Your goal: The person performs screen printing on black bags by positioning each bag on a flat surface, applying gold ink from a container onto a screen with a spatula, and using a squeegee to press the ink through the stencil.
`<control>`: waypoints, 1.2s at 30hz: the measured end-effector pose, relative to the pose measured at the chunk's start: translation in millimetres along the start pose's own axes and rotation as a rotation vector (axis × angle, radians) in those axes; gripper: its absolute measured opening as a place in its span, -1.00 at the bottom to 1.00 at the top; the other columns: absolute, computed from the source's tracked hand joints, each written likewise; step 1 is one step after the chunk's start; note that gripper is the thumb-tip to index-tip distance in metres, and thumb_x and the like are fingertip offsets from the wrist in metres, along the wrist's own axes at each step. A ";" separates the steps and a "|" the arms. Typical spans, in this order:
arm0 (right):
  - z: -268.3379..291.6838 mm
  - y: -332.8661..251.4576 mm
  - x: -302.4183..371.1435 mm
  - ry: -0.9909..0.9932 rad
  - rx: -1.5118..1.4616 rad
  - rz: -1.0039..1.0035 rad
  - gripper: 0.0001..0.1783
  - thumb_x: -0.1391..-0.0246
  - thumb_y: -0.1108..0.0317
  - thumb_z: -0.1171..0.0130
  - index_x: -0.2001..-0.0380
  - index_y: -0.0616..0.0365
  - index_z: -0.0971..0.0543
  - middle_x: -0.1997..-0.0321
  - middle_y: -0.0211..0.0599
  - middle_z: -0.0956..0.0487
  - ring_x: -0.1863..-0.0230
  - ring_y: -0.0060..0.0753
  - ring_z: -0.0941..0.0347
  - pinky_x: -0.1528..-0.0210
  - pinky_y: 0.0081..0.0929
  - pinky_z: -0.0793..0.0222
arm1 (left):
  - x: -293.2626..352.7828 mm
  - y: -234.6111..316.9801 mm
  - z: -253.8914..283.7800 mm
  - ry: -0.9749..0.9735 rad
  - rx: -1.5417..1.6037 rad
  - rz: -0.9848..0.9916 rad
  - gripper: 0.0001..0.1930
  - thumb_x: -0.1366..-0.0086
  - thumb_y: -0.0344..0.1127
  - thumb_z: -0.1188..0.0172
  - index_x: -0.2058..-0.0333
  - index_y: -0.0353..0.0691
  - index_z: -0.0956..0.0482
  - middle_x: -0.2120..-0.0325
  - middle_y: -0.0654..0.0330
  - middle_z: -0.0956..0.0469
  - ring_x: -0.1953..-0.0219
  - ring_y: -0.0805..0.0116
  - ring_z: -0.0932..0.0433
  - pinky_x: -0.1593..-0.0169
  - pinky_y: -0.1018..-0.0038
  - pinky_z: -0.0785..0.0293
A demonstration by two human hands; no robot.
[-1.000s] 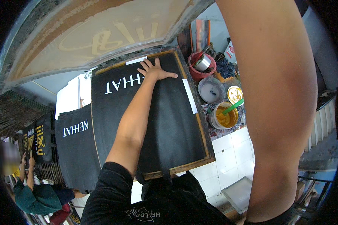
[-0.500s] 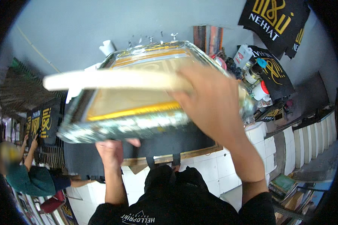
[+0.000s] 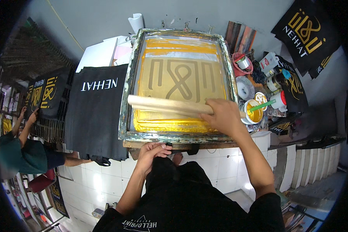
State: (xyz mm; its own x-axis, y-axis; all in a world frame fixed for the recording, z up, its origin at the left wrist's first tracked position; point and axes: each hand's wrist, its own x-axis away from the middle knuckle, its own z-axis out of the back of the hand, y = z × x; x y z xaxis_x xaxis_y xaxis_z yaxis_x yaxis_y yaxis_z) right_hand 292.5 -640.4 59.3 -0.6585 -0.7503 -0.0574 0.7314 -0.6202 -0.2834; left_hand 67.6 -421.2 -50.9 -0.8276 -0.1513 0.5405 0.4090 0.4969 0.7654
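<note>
My right hand [image 3: 225, 116] is closed round the right end of a long wooden squeegee [image 3: 158, 105], which lies across the lower part of a screen printing frame [image 3: 123, 120]. The frame rests flat, its rim crusted with paint. Its mesh [image 3: 158, 91] bears a looped design, with a thick band of yellow ink [image 3: 170, 125] along the near side, below the squeegee. At the frame's near edge, my left hand [image 3: 152, 152] pinches a black strap [image 3: 168, 145]. Another bit of black strap [image 3: 190, 149] hangs below the same edge.
Black printed bags [image 3: 96, 112] are stacked left of the frame, with white sheets [image 3: 98, 52] behind. To the right stand a tub of yellow ink [image 3: 253, 115] with a green stirrer [image 3: 263, 105] and several bottles. A co-worker [image 3: 25, 150] handles hanging bags at far left.
The frame has come down from a raised tilt to lie flat. My right hand and the squeegee have lowered with it. My left hand has moved right along the near edge.
</note>
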 end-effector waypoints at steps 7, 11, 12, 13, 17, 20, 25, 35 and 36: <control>-12.2 -26.8 43.2 -0.076 0.012 0.030 -0.64 0.02 0.12 -0.40 0.29 0.13 -0.56 0.28 -0.13 -0.65 0.20 0.01 -0.62 0.17 -0.10 -0.53 | 0.9 4.2 -2.3 -0.005 0.043 0.031 -0.72 -0.31 -0.36 -0.24 0.13 -0.49 -0.60 0.19 -0.16 -0.72 0.26 0.20 -0.75 0.14 0.39 -0.67; -33.0 -13.3 37.8 0.062 0.110 0.129 -0.69 0.15 0.28 -0.31 0.30 0.09 -0.50 0.29 -0.21 -0.57 0.19 -0.05 -0.56 0.18 -0.11 -0.52 | 3.7 5.3 -1.9 -0.014 0.045 0.026 -0.70 -0.28 -0.41 -0.15 0.09 -0.54 -0.59 0.19 -0.20 -0.70 0.25 0.14 -0.75 0.15 0.37 -0.69; -36.7 -3.4 25.0 0.075 0.129 0.131 -0.68 0.15 0.28 -0.30 0.29 0.09 -0.50 0.28 -0.21 -0.56 0.18 -0.05 -0.56 0.17 -0.10 -0.51 | 4.5 5.8 -1.6 -0.019 0.043 0.017 -0.69 -0.28 -0.41 -0.14 0.09 -0.54 -0.59 0.19 -0.21 -0.70 0.25 0.13 -0.75 0.15 0.37 -0.69; -39.8 6.3 11.2 0.059 0.149 0.115 -0.68 0.15 0.29 -0.29 0.27 0.09 -0.50 0.28 -0.20 -0.56 0.17 -0.06 -0.56 0.16 -0.09 -0.51 | 5.3 6.6 -1.2 -0.011 0.038 0.008 -0.68 -0.27 -0.42 -0.12 0.09 -0.55 -0.59 0.19 -0.22 -0.70 0.25 0.13 -0.75 0.15 0.36 -0.69; -42.1 54.6 -74.2 0.156 0.167 0.125 -0.75 0.01 0.27 -0.28 0.30 0.13 -0.50 0.23 -0.15 -0.60 0.14 0.00 -0.59 0.10 -0.06 -0.52 | 6.9 11.6 -0.6 -0.037 0.053 0.024 -0.65 -0.26 -0.43 -0.08 0.06 -0.58 -0.55 0.18 -0.26 -0.69 0.24 0.10 -0.75 0.11 0.33 -0.70; -30.7 86.4 -153.3 0.156 0.155 0.113 -0.64 -0.07 0.16 -0.34 0.16 0.15 -0.55 0.11 -0.05 -0.67 0.05 0.07 -0.61 0.01 -0.02 -0.51 | 5.6 16.2 -2.7 -0.019 0.141 0.105 -0.62 -0.31 -0.42 -0.04 -0.03 -0.57 -0.51 0.11 -0.20 -0.68 0.14 0.06 -0.74 0.01 0.28 -0.67; 5.1 117.5 -253.7 0.007 0.163 -0.055 -0.28 0.13 -0.12 -0.50 -0.05 0.09 -0.66 0.03 0.02 -0.70 -0.08 0.07 -0.60 -0.10 -0.06 -0.51 | 7.9 22.8 -6.6 0.088 0.550 0.286 -0.53 -0.29 -0.37 0.07 -0.05 -0.69 -0.44 -0.04 -0.37 -0.57 -0.12 -0.18 -0.61 -0.29 -0.02 -0.49; -6.0 127.4 -271.8 0.151 0.309 -0.164 -0.15 0.21 -0.53 -0.34 0.25 0.12 -0.76 0.37 -0.02 -0.72 0.23 0.06 -0.69 0.15 -0.09 -0.59 | -108.4 174.3 -7.0 0.059 -0.758 -0.551 -0.67 -0.41 -0.26 -0.23 -0.08 -0.25 -0.65 -0.07 0.01 -0.65 -0.16 0.24 -0.59 -0.27 0.24 -0.46; -13.8 124.8 -267.3 0.151 0.335 -0.183 -0.13 0.22 -0.57 -0.31 0.28 0.11 -0.76 0.39 -0.05 -0.72 0.26 0.03 -0.70 0.19 -0.10 -0.60 | -147.8 201.1 -14.5 0.197 -0.900 -0.833 -0.64 -0.35 -0.27 -0.29 -0.08 -0.25 -0.64 -0.03 0.00 -0.66 -0.14 0.15 -0.60 -0.28 0.25 -0.44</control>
State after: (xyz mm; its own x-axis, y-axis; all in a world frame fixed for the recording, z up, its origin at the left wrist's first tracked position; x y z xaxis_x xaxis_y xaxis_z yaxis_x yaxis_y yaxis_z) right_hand 557.4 -514.1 26.0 -0.7836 -0.5940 -0.1821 0.6004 -0.7994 0.0244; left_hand 277.7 -311.4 28.2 -0.9215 -0.3042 -0.2417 -0.0308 -0.5629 0.8259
